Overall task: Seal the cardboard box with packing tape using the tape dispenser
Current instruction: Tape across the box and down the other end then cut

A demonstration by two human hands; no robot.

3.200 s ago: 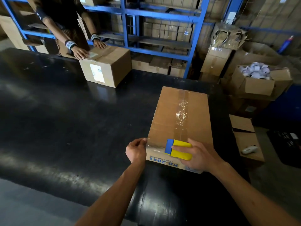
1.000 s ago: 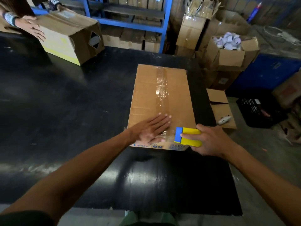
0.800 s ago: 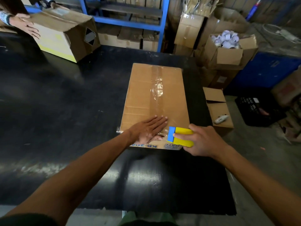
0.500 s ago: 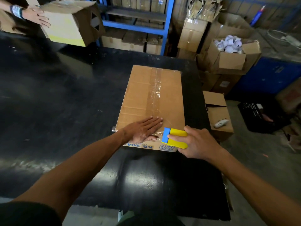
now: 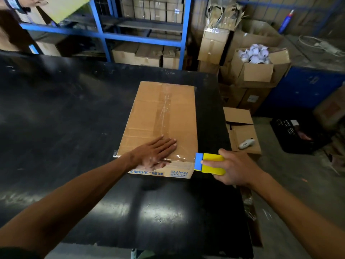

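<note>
A closed cardboard box [image 5: 149, 113] lies flat on the black table [image 5: 61, 116], with a strip of clear tape [image 5: 165, 113] running along its top seam. My left hand [image 5: 155, 154] lies flat on the box's near edge, fingers spread, pressing on clear tape that runs along that edge. My right hand [image 5: 235, 169] grips the yellow and blue tape dispenser [image 5: 210, 164], which is just off the box's near right corner, its blue end touching the corner.
Blue shelving [image 5: 143, 36] with stacked cartons stands behind the table. Right of the table are an open box of white rolls [image 5: 255, 64] and a small carton [image 5: 240, 131] with a white tool on it. Another person's hand [image 5: 33, 0] holds a box at top left.
The dispenser has slid right along the box's near edge, from near the seam to past the right corner. My left hand stays pressed on the box. The other person lifted their box away.
</note>
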